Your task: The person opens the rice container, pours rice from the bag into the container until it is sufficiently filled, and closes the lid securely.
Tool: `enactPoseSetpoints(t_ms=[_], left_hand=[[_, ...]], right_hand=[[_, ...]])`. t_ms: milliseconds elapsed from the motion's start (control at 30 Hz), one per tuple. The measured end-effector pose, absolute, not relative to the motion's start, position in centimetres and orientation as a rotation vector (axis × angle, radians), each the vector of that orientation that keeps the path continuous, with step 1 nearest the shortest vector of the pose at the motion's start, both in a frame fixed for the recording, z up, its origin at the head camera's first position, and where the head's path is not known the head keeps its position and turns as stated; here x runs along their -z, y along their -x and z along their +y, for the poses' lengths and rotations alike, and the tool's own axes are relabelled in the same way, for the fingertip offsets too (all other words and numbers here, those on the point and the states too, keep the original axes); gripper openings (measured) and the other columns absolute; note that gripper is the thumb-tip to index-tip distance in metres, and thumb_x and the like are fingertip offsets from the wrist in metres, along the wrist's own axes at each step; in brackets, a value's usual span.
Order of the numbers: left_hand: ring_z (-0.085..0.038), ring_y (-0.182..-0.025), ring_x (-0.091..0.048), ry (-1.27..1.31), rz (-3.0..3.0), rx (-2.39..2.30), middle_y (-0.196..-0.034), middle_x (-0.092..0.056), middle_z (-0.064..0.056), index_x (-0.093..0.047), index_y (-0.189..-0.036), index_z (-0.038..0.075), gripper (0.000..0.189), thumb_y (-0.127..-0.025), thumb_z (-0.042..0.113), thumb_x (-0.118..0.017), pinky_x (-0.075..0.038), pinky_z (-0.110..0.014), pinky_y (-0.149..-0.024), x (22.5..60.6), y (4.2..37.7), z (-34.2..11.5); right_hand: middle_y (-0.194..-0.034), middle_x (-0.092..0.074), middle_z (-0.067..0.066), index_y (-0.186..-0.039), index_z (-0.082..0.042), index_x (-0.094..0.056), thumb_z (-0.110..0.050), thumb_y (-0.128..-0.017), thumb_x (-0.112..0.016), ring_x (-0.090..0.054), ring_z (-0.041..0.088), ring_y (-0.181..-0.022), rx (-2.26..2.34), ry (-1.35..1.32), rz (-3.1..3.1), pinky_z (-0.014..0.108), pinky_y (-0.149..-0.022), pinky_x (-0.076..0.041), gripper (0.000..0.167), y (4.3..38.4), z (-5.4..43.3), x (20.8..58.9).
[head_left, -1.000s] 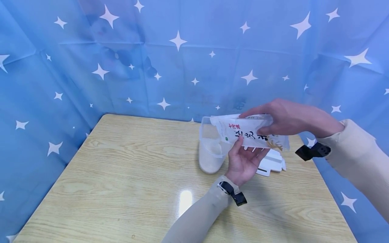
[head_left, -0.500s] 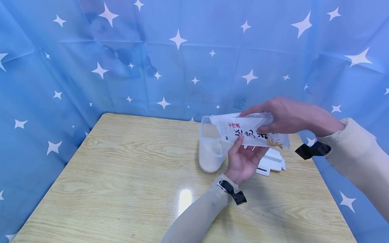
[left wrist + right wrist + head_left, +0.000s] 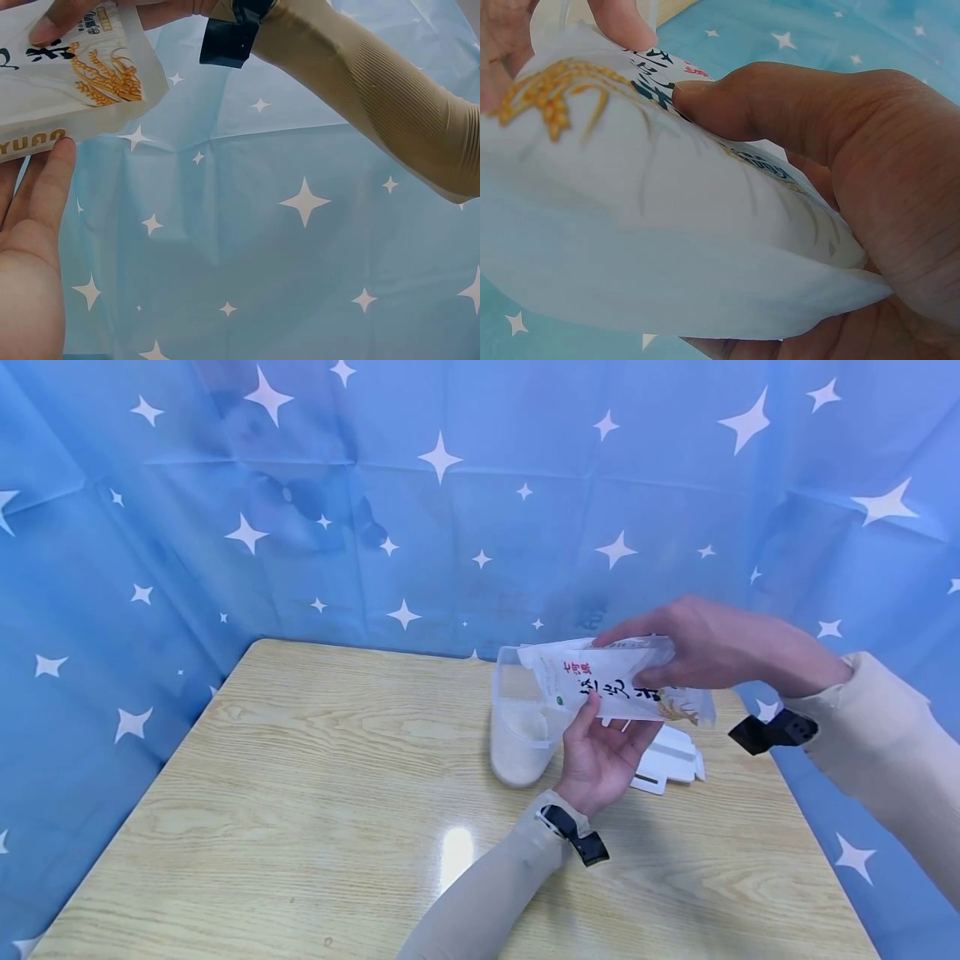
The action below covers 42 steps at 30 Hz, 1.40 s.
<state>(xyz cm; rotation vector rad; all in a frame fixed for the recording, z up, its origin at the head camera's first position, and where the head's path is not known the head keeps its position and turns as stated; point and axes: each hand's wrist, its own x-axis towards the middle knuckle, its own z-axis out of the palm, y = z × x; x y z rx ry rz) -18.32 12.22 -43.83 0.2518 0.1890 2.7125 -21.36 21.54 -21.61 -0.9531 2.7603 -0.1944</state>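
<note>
A white plastic rice bag [image 3: 611, 689], printed with dark characters and golden grain ears, lies tilted in the air with its left end at the mouth of a clear container [image 3: 519, 752]. Whitish grain fills the lower part of that container. My right hand [image 3: 708, 647] grips the bag from above, thumb on the printed face, as the right wrist view confirms. From below, my left hand [image 3: 600, 768] holds it, thumb on the front and fingers under the lower edge. In the left wrist view the bag's sealed end [image 3: 112, 75] shows. The bag's opening is hidden.
A white plastic piece [image 3: 671, 758], perhaps a lid, lies on the wooden table [image 3: 300, 793] behind my left hand, right of the container. A blue curtain [image 3: 480, 510] with white stars hangs along the table's back and sides.
</note>
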Motion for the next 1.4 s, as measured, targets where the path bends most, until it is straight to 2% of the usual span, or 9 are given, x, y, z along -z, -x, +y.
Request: enactPoseSetpoints(t_ms=[367,633,867,1033,1067,1133,1267,1333,1400], left_hand=[[-0.018,-0.131,-0.060,-0.256,0.187,-2.724,-0.137,-0.063,0.002,-0.054,-0.142,0.027,0.051,-0.097,0.048,-0.065,-0.053,-0.031,-0.111,43.7,18.4,12.2],[-0.017,-0.132,-0.059,-0.275,0.147,-2.716,-0.137,-0.063,0.002,-0.056,-0.140,0.029,0.047,-0.098,0.049,-0.064,-0.049,-0.031,-0.115,43.5,18.5,12.0],[-0.019,-0.131,-0.060,-0.255,0.174,-2.753,-0.137,-0.062,0.000,-0.055,-0.141,0.026,0.050,-0.098,0.049,-0.064,-0.051,-0.032,-0.113,43.3,18.7,11.9],[-0.019,-0.129,-0.061,-0.251,0.169,-2.764,-0.137,-0.063,0.000,-0.055,-0.140,0.026,0.049,-0.097,0.048,-0.065,-0.052,-0.032,-0.112,43.3,18.7,11.9],[-0.019,-0.129,-0.061,-0.258,0.170,-2.763,-0.136,-0.063,0.000,-0.056,-0.139,0.027,0.048,-0.097,0.048,-0.065,-0.052,-0.032,-0.112,43.3,18.7,11.9],[-0.018,-0.128,-0.061,-0.272,0.178,-2.759,-0.135,-0.063,0.001,-0.056,-0.139,0.027,0.047,-0.097,0.048,-0.065,-0.052,-0.032,-0.113,43.3,18.7,12.0],[-0.019,-0.129,-0.061,-0.281,0.199,-2.767,-0.135,-0.063,0.001,-0.056,-0.139,0.027,0.048,-0.097,0.049,-0.065,-0.051,-0.032,-0.113,43.3,18.8,12.1],[-0.019,-0.129,-0.060,-0.271,0.206,-2.777,-0.136,-0.063,0.000,-0.055,-0.140,0.027,0.049,-0.097,0.050,-0.065,-0.051,-0.032,-0.113,43.3,18.8,12.0],[-0.019,-0.130,-0.060,-0.267,0.207,-2.781,-0.137,-0.062,0.000,-0.054,-0.141,0.027,0.051,-0.097,0.050,-0.065,-0.051,-0.032,-0.114,43.3,18.9,12.0]], right_hand=[[-0.119,-0.074,0.002,-0.138,-0.033,-0.065,-0.016,-0.087,-0.081,-0.049,0.011,-0.058,0.218,0.908,2.785,0.025,-0.052,-0.044,0.056,21.1,21.6,21.8],[-0.127,-0.071,0.004,-0.143,-0.032,-0.060,-0.020,-0.090,-0.079,-0.060,0.017,-0.084,0.277,0.825,2.883,0.029,-0.066,-0.046,0.057,20.6,22.4,22.3],[-0.139,-0.065,0.009,-0.158,-0.030,-0.039,-0.037,-0.090,-0.079,-0.062,0.034,-0.119,0.429,0.740,2.985,0.050,-0.090,-0.052,0.080,19.8,24.0,23.1],[-0.149,-0.056,0.014,-0.163,-0.034,-0.023,-0.039,-0.090,-0.080,-0.056,0.053,-0.127,0.729,0.591,2.965,0.070,-0.096,-0.049,0.093,19.0,25.4,24.5],[-0.150,-0.055,0.016,-0.163,-0.033,-0.023,-0.037,-0.090,-0.080,-0.057,0.054,-0.126,0.793,0.563,2.962,0.064,-0.095,-0.053,0.093,18.8,25.6,24.9],[-0.146,-0.057,0.018,-0.162,-0.030,-0.028,-0.032,-0.090,-0.080,-0.064,0.044,-0.122,0.912,0.511,2.965,0.047,-0.092,-0.060,0.089,18.4,26.1,25.8],[-0.134,-0.065,0.010,-0.151,-0.023,-0.044,-0.027,-0.091,-0.080,-0.069,0.001,-0.107,1.080,0.445,2.988,0.014,-0.074,-0.057,0.070,18.0,26.4,27.1],[-0.128,-0.067,-0.003,-0.145,-0.023,-0.049,-0.028,-0.091,-0.079,-0.062,-0.014,-0.100,1.125,0.435,2.996,0.013,-0.071,-0.058,0.062,18.0,26.3,27.5],[-0.121,-0.066,-0.014,-0.141,-0.024,-0.052,-0.028,-0.091,-0.080,-0.062,-0.015,-0.098,1.149,0.437,3.004,0.016,-0.069,-0.059,0.057,18.1,26.2,27.7]])
